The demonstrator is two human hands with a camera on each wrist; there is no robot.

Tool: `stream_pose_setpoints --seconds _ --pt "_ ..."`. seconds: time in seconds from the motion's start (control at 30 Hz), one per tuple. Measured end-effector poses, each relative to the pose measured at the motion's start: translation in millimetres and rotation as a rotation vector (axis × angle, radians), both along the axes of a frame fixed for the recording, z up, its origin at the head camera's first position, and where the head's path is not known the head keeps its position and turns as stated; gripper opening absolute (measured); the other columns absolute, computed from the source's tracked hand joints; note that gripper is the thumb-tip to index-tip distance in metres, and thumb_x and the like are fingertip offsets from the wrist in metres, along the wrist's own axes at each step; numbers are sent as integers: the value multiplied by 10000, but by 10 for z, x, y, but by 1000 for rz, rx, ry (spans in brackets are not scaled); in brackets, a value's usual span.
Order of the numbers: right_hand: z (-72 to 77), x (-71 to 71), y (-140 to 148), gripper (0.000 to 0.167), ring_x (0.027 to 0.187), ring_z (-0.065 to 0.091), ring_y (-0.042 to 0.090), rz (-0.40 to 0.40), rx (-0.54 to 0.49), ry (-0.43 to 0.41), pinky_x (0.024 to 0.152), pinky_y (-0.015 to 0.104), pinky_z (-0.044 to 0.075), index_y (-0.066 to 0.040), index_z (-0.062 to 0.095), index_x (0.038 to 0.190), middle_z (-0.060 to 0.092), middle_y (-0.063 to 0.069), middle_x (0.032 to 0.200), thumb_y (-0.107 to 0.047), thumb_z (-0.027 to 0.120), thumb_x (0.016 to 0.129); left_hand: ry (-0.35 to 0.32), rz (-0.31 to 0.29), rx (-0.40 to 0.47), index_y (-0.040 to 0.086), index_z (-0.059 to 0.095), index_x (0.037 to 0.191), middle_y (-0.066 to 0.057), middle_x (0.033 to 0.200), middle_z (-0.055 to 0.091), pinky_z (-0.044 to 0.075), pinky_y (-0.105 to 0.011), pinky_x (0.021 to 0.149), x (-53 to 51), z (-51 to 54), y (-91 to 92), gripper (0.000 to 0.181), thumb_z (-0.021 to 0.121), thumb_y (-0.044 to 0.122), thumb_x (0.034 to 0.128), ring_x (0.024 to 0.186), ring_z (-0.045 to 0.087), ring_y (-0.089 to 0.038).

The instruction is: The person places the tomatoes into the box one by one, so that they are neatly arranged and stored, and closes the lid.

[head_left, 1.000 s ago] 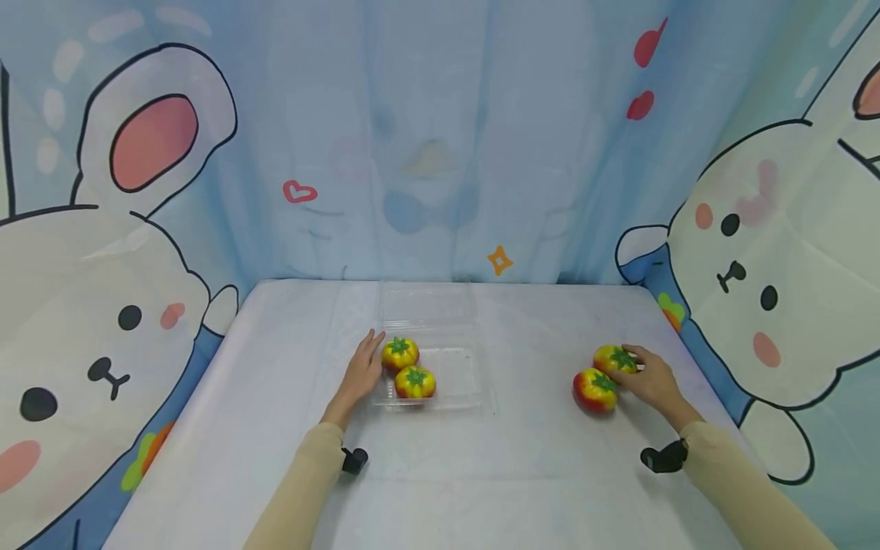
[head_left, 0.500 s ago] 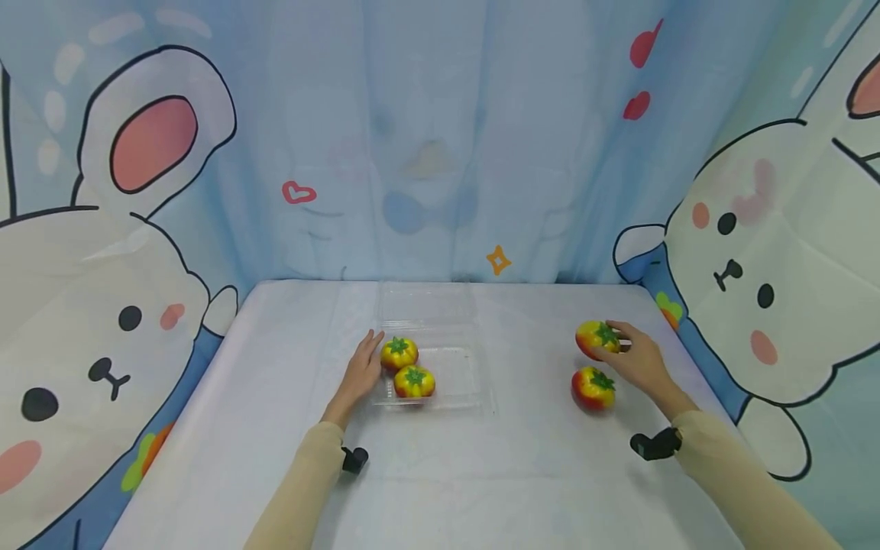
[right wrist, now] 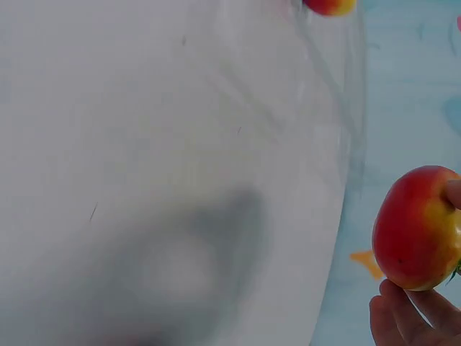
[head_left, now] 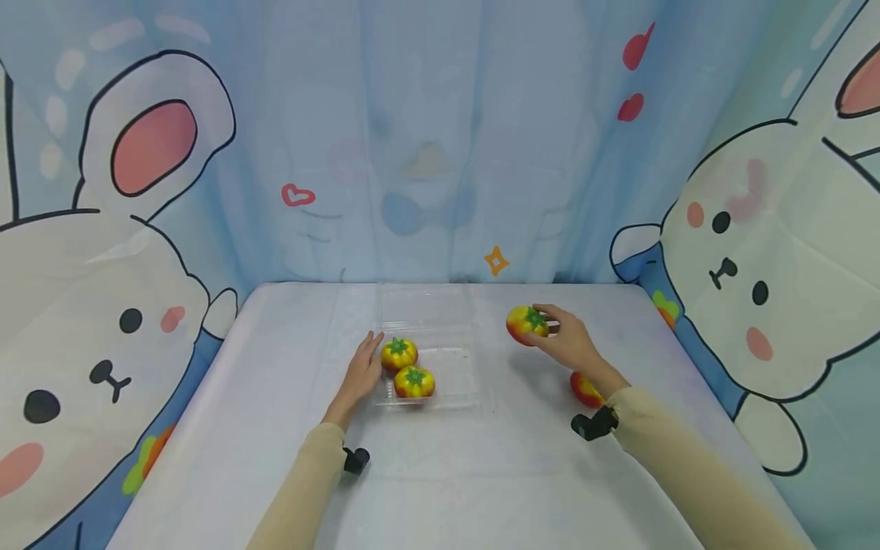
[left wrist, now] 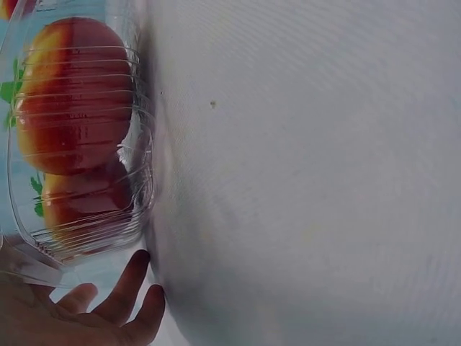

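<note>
In the head view a clear plastic container holds two red-yellow fruits with green tops, at its left side. Against the container's left edge rests my left hand, fingers extended; in the left wrist view its fingertips are beside the container wall. My right hand grips another such fruit above the table, right of the container; in the right wrist view this fruit sits between thumb and fingers. A fourth fruit lies on the table, partly hidden by the right wrist.
The container's clear lid lies folded back behind it. A white cloth covers the table. Behind stands a blue curtain with cartoon rabbits at both sides. A black wrist device is on the right forearm.
My right hand has lifted the fruit from beside the other one and carried it left toward the container. The left hand has stayed in place.
</note>
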State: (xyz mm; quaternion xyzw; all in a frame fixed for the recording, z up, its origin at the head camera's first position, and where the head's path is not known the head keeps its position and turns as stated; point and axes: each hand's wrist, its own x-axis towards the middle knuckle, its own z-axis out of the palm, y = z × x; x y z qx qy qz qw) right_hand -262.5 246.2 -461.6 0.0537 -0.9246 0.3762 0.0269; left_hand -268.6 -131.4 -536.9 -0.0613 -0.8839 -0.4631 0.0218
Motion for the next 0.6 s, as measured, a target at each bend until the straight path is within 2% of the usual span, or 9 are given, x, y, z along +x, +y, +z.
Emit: stream_pose_setpoints --seconds 0.1,0.3,0.43,0.6 --pt "-24 -21 -276 625 1116 577 431 36 -15 19 912 506 538 -26 472 1424 527 272 1344 -248 718 894 8 -3 -3 -5 403 1483 -248 1579 249 193 -545 1174 6 -4 -12 496 337 106 1004 1448 245 -416" --pt "-40 -74 -762 595 1077 615 407 130 -28 35 914 490 538 -15 510 1391 564 260 1316 -204 730 870 44 -14 -8 -23 404 1476 -266 1567 262 203 -530 1178 -47 33 -11 495 328 99 1003 1442 258 -421" --pt "-87 -101 -978 591 1083 619 388 139 -20 16 914 478 539 -32 520 1390 569 220 1331 -197 733 864 43 -24 -5 -23 401 1479 -266 1567 262 206 -529 1177 -55 26 0 498 317 110 1006 1443 255 -420" --pt "-200 -134 -1178 579 1107 602 367 132 -15 -36 928 478 531 -53 533 1381 584 198 1311 -217 734 864 32 -13 -16 -24 403 1477 -264 1568 263 204 -531 1177 -7 13 -12 491 319 98 1009 1445 252 -419"
